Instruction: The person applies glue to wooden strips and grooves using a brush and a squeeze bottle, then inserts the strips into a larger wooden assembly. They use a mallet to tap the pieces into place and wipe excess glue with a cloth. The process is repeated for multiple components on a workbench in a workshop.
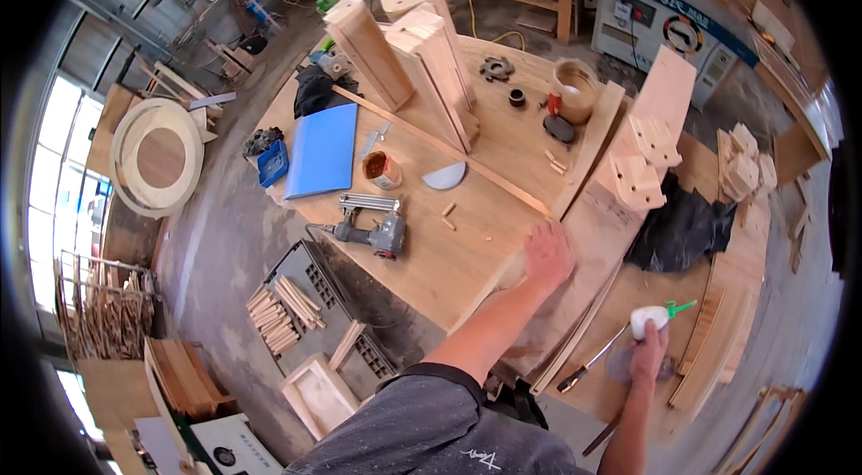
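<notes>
My left hand [548,252] rests on the wooden worktop's right side, its fingers lying at the near end of a long thin wooden strip [449,154]. Lower right, my right hand [648,354] is wrapped round a white glue bottle [646,321], whose green nozzle points up and right. A screwdriver-like tool with a dark handle [571,380] lies just left of that bottle. Beyond both hands, pale wooden blocks with drilled holes [636,182] sit on a wide plank [664,98]. Short dowels [449,216] lie loose on the worktop.
Tall wooden block stacks [431,71] stand at the worktop's back. A blue folder [323,150], an open tub of brown paste [382,170] and a nail gun [373,228] lie left. Black plastic [684,225] lies right. A grey case [328,291] holds bundled dowels below.
</notes>
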Demonstrator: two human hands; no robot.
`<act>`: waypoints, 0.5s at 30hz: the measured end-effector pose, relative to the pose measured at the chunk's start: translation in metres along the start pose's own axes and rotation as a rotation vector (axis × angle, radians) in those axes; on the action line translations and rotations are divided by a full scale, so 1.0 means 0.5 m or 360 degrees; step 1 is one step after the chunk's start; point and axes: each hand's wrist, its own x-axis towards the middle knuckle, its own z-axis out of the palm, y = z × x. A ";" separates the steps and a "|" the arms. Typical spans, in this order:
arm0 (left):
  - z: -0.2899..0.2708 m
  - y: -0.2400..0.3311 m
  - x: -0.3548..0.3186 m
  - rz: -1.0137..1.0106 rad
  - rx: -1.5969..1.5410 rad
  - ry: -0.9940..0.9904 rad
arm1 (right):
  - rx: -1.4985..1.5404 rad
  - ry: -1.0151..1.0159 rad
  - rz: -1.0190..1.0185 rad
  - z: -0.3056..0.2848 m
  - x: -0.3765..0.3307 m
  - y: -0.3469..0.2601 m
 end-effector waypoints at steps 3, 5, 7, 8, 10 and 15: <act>-0.001 -0.010 -0.006 -0.0010 -0.0047 -0.0012 | 0.0140 0.0039 -0.0009 -0.019 0.034 -0.087; 0.000 -0.007 -0.004 -0.0007 -0.0093 -0.0013 | 0.0243 -0.0016 -0.0042 -0.050 0.071 -0.149; 0.000 0.002 0.001 -0.0008 -0.0116 -0.0040 | 0.0386 -0.0154 -0.0053 -0.044 0.100 -0.245; -0.002 0.008 0.005 -0.0006 -0.0118 -0.0060 | 0.0317 -0.0254 -0.0182 -0.023 0.096 -0.293; 0.010 0.018 0.012 0.0016 -0.0031 -0.0129 | 0.0179 -0.0481 -0.0340 0.030 0.084 -0.392; 0.079 -0.022 0.002 0.0012 0.0228 0.0022 | -0.0582 -0.0439 -0.0358 0.181 0.107 -0.551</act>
